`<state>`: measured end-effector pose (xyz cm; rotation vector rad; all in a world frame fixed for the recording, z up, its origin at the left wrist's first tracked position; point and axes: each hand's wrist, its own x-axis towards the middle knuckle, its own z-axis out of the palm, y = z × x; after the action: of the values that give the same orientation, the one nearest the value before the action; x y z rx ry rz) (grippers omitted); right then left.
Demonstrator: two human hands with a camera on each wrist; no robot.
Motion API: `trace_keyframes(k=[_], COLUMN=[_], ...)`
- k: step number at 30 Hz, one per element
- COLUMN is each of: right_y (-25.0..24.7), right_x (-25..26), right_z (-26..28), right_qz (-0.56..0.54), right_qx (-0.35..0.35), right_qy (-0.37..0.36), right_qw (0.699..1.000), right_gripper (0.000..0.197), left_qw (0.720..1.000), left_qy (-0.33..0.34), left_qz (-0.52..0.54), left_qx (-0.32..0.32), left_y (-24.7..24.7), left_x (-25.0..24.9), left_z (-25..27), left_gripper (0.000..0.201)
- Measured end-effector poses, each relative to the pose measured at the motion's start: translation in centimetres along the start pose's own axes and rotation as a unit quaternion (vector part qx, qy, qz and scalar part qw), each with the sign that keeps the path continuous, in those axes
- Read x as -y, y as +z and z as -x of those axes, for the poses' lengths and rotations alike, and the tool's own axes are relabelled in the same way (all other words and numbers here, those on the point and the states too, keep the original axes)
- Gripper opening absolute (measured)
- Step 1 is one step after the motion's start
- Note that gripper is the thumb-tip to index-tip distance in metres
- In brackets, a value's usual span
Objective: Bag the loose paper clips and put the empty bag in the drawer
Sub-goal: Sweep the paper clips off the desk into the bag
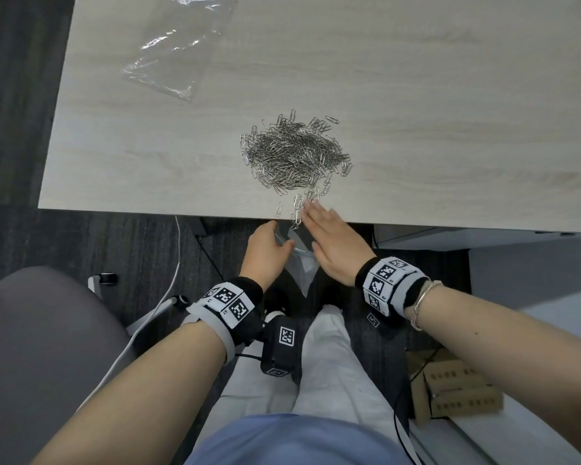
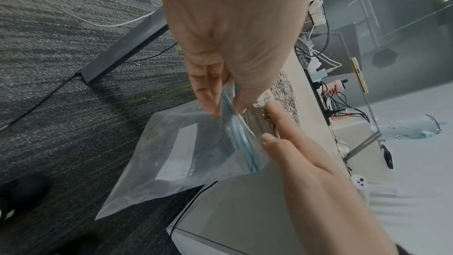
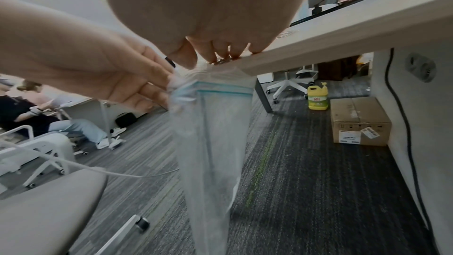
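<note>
While left hand [image 1: 265, 245] pinches zip bag [image 2: 186, 154], right hand [image 1: 332, 243] flat, sweeping paper clips [image 1: 296, 152]

Bare forearms end in black wristbands [image 1: 249, 290] wrapped with white panels printed with square black-and-white coded markers, one band on each wrist. A black camera unit [image 1: 279, 344] bearing the same kind of marker hangs under the left wrist, a thin black cable trailing from it. A slim silver bracelet [image 1: 420, 303] circles the right forearm. The person wears a blue top [image 1: 292, 441] and white trousers [image 1: 329, 364].
</note>
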<state>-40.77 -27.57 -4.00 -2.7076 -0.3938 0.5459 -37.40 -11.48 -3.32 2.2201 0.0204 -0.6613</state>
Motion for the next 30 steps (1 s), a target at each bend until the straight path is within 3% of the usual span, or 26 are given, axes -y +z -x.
trace_keyframes(k=[4,7,12,14,16,25,30], right_y=[0.6,0.0,-1.7,-1.9,-1.6,0.3,0.2], right_x=[0.8,0.8,-0.5,-1.1,-1.1,1.5,1.8], right_z=[0.7,0.6,-1.1,-1.9,-2.2,-0.4,-0.4], right_qz=[-0.039,-0.060,-0.048,-0.032,-0.018,-0.013,-0.062], right_qx=[0.016,-0.014,-0.085,-0.071,-0.045,0.016,-0.001], right_qy=[-0.053,-0.071,0.066,0.118,0.127,-0.022,-0.063], right_qw=[0.998,0.996,0.993,0.990,0.991,1.000,0.996], right_gripper=[0.056,0.055,0.058,0.059,0.060,0.056,0.052], left_qw=[1.000,1.000,1.000,1.000,0.999,1.000,1.000], left_qy=[-0.009,-0.009,-0.007,-0.011,-0.021,-0.016,-0.013], left_qz=[0.005,0.010,0.020,0.025,0.026,0.019,-0.005], left_qx=[0.009,0.013,0.009,0.006,-0.003,-0.017,-0.011], left_y=[0.0,-0.1,-0.4,-0.5,-0.6,-1.3,-1.5], left_x=[0.0,0.0,0.0,0.1,0.3,0.5,0.7], left_z=[0.0,0.0,0.4,0.5,0.5,0.5,0.4], left_gripper=[0.030,0.023,0.037,0.039,0.040,0.039,0.034])
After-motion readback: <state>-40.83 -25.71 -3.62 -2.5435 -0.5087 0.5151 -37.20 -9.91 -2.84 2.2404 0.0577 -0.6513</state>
